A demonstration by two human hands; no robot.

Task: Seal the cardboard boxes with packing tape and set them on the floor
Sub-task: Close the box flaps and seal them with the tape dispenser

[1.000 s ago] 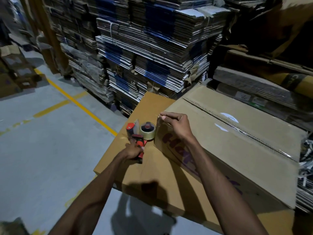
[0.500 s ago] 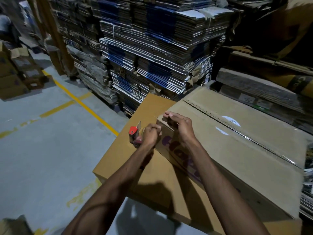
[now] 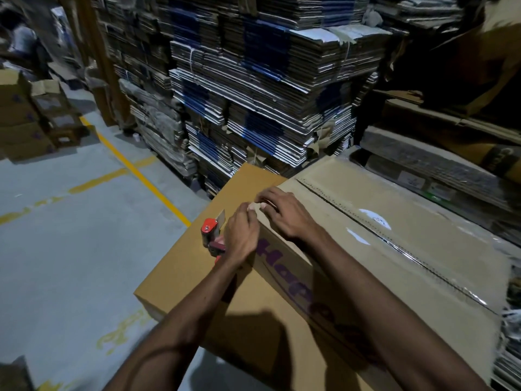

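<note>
My left hand (image 3: 241,235) gripped the tape dispenser (image 3: 212,235) against the box (image 3: 380,249) end corner while my right hand (image 3: 284,213), fingers flat, pressed there, likely anchoring the tape; box sat on another carton (image 3: 197,277), not floor.

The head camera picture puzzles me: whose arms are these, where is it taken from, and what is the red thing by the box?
There is no machine here. A person wears a camera on the head, so you look down along their own two bare arms. The red thing is a tape dispenser; the left hand has its grip on the handle, at the near corner of a cardboard box. The right hand rests on that same corner, fingers on the top edge. Shiny clear tape already runs along the box's top seam. This box sits on a larger flat carton. Behind stand stacks of flattened cardboard, and a yellow line crosses the grey floor.
</note>
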